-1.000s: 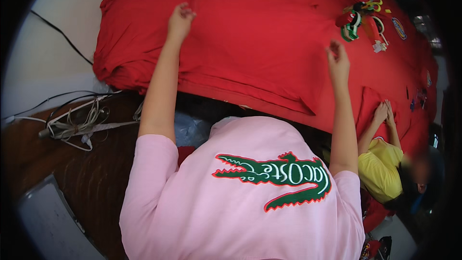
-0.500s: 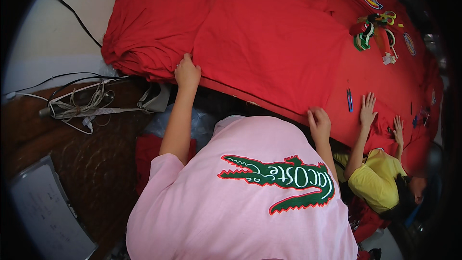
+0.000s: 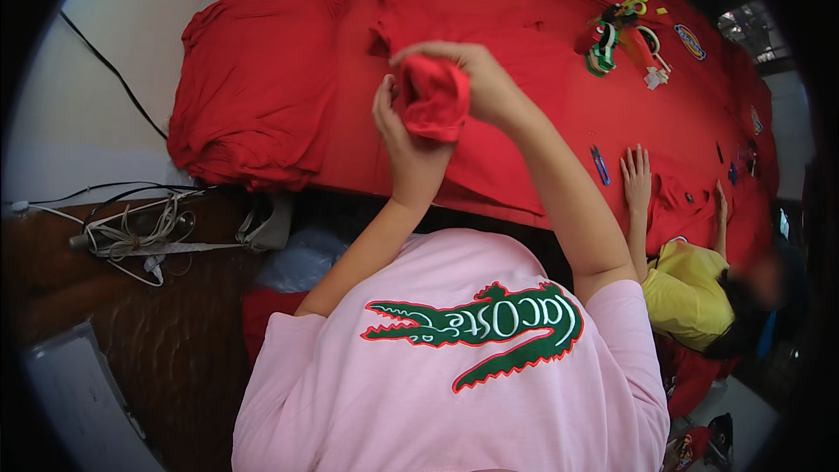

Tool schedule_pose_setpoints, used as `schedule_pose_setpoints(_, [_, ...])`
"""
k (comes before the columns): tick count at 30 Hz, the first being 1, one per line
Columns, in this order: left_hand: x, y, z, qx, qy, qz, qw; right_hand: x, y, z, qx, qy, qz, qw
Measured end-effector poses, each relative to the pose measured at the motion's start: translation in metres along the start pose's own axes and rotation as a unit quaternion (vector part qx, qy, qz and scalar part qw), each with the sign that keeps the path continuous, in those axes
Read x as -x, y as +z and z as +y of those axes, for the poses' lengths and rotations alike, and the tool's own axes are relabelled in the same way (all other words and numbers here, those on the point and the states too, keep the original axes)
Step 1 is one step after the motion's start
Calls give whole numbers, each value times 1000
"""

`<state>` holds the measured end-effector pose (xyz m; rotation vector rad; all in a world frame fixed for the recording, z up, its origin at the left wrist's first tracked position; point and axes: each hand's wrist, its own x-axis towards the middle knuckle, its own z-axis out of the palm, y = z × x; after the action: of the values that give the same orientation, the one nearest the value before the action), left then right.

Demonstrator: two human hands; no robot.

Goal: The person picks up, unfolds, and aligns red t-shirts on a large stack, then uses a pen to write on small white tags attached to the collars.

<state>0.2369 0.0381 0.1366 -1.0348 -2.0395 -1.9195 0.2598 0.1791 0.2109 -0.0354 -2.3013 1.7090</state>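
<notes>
While the left hand (image 3: 409,142) and right hand (image 3: 479,72) grip a bunched red cloth (image 3: 441,98), blue clippers (image 3: 599,165) lie near the table's front edge (image 3: 351,135).

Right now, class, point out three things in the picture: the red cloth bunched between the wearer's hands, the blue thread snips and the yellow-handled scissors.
Bunched red cloth (image 3: 445,105): head view, on its folds.
Blue thread snips (image 3: 599,165): head view, mid-body.
Yellow-handled scissors (image 3: 631,6): head view, on the handles.
</notes>
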Motion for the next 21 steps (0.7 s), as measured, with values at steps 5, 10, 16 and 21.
schedule_pose_setpoints(5, [0, 22, -62, 91, -245, -254, 931, 20, -48, -120, -180, -161, 91, 966])
schedule_pose_setpoints(10, [-69, -34, 5, 171, -299, -432, 833, 132, -151, -182, -3, -202, 184, 962])
schedule_pose_setpoints(16, [-136, -134, 1, 279, -173, -218, 919, 193, -217, -180, 143, -127, 235, 953])
schedule_pose_setpoints(21, [-263, -155, 51, -319, 108, -77, 938, 122, -251, -110, 71, -125, 305, 941])
